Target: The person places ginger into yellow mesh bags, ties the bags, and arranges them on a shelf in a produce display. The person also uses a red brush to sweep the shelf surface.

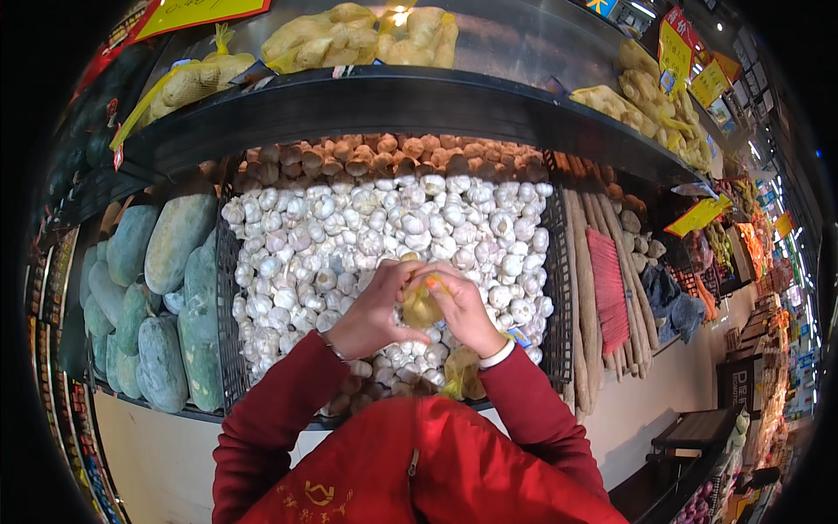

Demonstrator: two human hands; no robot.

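Over the bed of garlic bulbs (275, 281), both hands are at a small yellow mesh bag (421, 309) with pale produce inside. My right hand (463, 304) grips its gathered upper part, thumb pressed against the netting. My left hand (373, 308) curves around the bag's left side, its fingers meeting the right hand's at the top and its thumb stretched below. The fingers partly hide the bag's neck. Another filled yellow mesh bag (463, 373) lies on the garlic below my right wrist. A blue tag (519, 336) shows beside that wrist.
Black crate walls (558, 281) flank the garlic. Wax gourds (163, 354) lie left; long yam-like roots (582, 288) with a red wrap (609, 288) lie right. A dark shelf edge (393, 98) overhangs the back, carrying netted ginger (321, 39). Brownish bulbs (386, 150) sit beneath it.
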